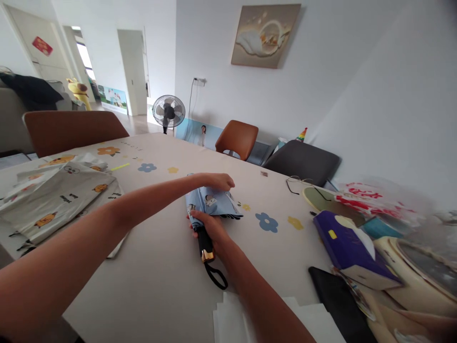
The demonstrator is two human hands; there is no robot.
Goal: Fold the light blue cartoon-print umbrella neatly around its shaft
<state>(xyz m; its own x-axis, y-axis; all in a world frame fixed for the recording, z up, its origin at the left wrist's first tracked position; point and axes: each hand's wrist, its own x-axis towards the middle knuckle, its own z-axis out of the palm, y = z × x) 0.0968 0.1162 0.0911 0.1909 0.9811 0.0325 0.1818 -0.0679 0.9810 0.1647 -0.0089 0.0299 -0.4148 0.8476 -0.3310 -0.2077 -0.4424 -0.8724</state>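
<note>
A folding umbrella with a light blue printed canopy lies slanted above the table, its canopy gathered loosely and flaring to the right. My right hand is wrapped around its lower end, where the cloth meets the black handle. That handle has a gold-coloured band and a black wrist loop hanging from it. Reaching across from the left, my left hand is closed at the canopy's far edge, against the blue cloth. Its fingertips are partly hidden.
A printed cloth item lies at the left of the table. On the right are glasses, a purple tissue box, a black flat item, a cream appliance and white sheets. Chairs stand beyond.
</note>
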